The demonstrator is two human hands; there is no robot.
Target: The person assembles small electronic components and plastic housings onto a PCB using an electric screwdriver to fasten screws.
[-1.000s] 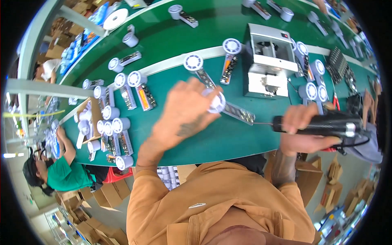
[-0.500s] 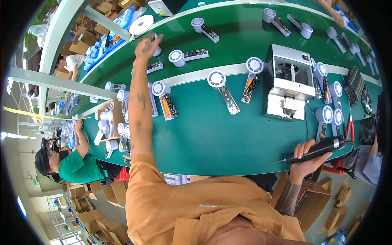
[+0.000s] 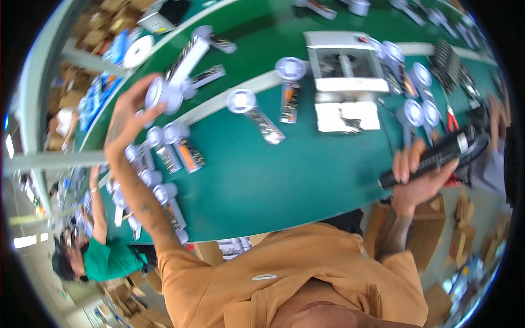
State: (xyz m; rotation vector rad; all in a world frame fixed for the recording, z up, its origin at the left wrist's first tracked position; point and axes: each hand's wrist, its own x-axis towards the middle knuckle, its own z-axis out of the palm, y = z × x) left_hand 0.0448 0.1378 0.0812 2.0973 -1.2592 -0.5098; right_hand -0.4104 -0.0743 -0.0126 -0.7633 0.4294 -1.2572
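Observation:
My left hand (image 3: 133, 112) is raised at the far left over the green belt, its fingers closed around the round head of a pale handheld fan (image 3: 188, 61). The fan's handle points away from me, and dark parts show along its side. In my right hand (image 3: 418, 183) is a black electric screwdriver (image 3: 435, 156), tilted with its front end toward the left; its thin bit is not clear in the blur. Between my hands on the bench lie a fan with an opened handle (image 3: 264, 121) and another with a circuit board showing (image 3: 290, 90).
A silver machine (image 3: 345, 82) stands at the back of the green bench (image 3: 246, 186). Several fans crowd the left and right sides. Red-handled pliers (image 3: 451, 119) lie at the right. A person in a green shirt (image 3: 112, 257) works at the left; a grey post (image 3: 54, 158) crosses there.
My left hand has taken a fan from the belt and lifted it, moving left and nearer. The view has swung right. My right hand still holds the screwdriver.

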